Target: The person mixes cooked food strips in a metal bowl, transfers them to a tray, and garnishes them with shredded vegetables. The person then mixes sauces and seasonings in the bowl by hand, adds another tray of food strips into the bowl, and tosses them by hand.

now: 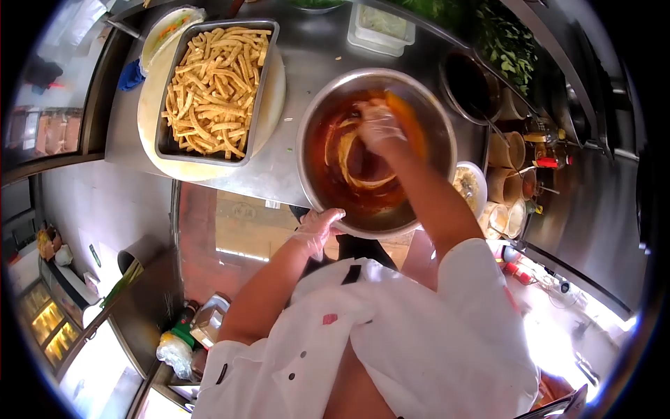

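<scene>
A large steel mixing bowl [307,150] sits at the front edge of the counter, holding a dark red-brown sauce [366,164] with paler yellow streaks swirled through it. My left hand [321,227], in a clear plastic glove, grips the bowl's rim at the lower left, thumb over the edge. Inside the bowl is my right hand [379,126], also gloved, its fingers curled down at the sauce. Whatever those fingers hold, if anything, I cannot make out. An orange, blurred patch [406,122] lies just right of that hand.
A metal tray [162,150] of pale fried strips rests on a round board [269,126] to the left. A white container [380,31] stands behind the bowl. On the right are a dark pot [471,87], a small white bowl [478,183], several tubs and leafy greens [506,52].
</scene>
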A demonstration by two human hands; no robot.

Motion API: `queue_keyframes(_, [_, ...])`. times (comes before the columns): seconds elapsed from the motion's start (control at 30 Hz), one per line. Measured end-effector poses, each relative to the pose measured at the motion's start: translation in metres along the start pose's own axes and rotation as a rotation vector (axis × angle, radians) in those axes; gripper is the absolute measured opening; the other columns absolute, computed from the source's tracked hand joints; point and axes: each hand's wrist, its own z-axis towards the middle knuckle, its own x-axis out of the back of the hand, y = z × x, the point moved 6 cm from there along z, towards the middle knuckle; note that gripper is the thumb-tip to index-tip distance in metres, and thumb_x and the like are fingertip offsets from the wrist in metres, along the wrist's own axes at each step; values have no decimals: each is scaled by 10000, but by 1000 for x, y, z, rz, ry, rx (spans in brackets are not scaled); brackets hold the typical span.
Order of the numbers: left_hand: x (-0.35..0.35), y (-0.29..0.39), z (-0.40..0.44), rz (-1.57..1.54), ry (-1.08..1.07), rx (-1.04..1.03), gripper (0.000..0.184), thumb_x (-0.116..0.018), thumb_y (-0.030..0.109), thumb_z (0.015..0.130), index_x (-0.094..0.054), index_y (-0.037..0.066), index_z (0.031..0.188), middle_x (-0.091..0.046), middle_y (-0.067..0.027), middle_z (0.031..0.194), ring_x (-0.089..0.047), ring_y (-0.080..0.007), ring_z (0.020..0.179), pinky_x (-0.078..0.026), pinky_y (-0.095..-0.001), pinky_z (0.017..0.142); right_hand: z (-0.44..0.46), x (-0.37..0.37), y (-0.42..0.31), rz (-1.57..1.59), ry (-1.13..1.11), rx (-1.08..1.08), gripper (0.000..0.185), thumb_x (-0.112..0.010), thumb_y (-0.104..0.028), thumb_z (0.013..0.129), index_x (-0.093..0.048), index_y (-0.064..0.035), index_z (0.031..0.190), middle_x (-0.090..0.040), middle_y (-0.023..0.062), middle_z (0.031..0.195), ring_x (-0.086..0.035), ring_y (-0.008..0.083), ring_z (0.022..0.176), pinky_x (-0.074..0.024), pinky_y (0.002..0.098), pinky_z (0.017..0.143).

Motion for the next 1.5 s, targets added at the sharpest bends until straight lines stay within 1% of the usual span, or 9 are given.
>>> queue_keyframes(0.17, [-8, 11, -6, -55, -31, -2, 303, -717, 151, 917, -638, -25, 1151, -658, -120, 1124, -660, -266, 998, -580, -416, 792, -65, -113, 68, -436, 21, -263, 553, -604, -155, 937, -458, -62, 1462, -575, 231, 1353, -568, 412, 1281, -516, 471, 1046])
queue_keyframes(0.23, [-6, 6, 0, -40, -66, 3, 290, -717, 155, 915, -643, -23, 1133, -658, -121, 1122, -661, -264, 990, -582, -423, 810, -94, -90, -25, -259, -72, 114, 512, -566, -146, 960, -478, -17, 1447, -572, 275, 1358, -569, 412, 1255, -482, 466, 1063])
queue_keyframes(0.43, [1, 2, 3, -22, -50, -5, 448, -767, 258, 874, -656, -82, 1144, -673, -137, 1083, -705, -276, 961, -629, -393, 835, -22, -30, 28, -201, -3, -171, 811, -834, -280, 793, -428, 42, 1416, -564, 227, 1359, -593, 392, 1213, -512, 448, 1038])
queue_keyframes(0.67, [-4, 2, 4, -17, -135, -12, 352, -696, 211, 939, -650, -59, 1160, -682, -137, 1083, -688, -290, 1023, -578, -460, 893, -43, -62, -41, -328, 38, 147, 773, -768, -182, 795, -448, -80, 1492, -551, 245, 1390, -575, 378, 1267, -518, 477, 1009])
queue_keyframes(0.77, [-10, 18, -11, 19, -58, -47, 628, -801, 330, 845, -586, -124, 1222, -689, -152, 1090, -735, -264, 885, -640, -359, 734, -38, -13, 5, -105, -89, -158, 831, -771, -154, 802, -391, -53, 1535, -524, 244, 1441, -522, 410, 1331, -507, 516, 1020])
queue_keyframes(0.87, [9, 0, 21, 62, -54, -36, 732, -823, 329, 834, -505, -162, 1274, -658, -189, 1158, -748, -302, 892, -644, -367, 761, -72, -90, 0, -475, 111, -69, 790, -619, -182, 927, -246, -3, 1600, -239, 270, 1636, -270, 491, 1488, -383, 581, 1158])
queue_keyframes(1.03, [-17, 26, -21, 40, -108, -103, 506, -757, 310, 897, -635, -100, 1169, -670, -149, 1132, -703, -228, 907, -635, -353, 816, -33, -21, -36, -10, -301, -114, 563, -559, -212, 971, -449, -18, 1488, -443, 265, 1503, -424, 434, 1420, -467, 492, 1090])
queue_keyframes(1.3, [-13, 20, -12, -30, -75, -47, 339, -781, 208, 866, -669, 0, 1109, -664, -100, 1066, -663, -260, 1007, -597, -451, 770, -90, -84, -10, -53, -103, -62, 655, -520, -151, 987, -286, -57, 1592, -397, 283, 1546, -437, 432, 1415, -370, 477, 1199])
queue_keyframes(1.5, [-26, 41, -39, -32, -91, -62, 341, -802, 227, 836, -666, 32, 1079, -649, -94, 1020, -659, -246, 950, -560, -428, 759, -9, -38, 88, -132, 403, 10, 208, -555, -32, 957, -677, -35, 1125, -677, 230, 1143, -668, 392, 1054, -555, 452, 956])
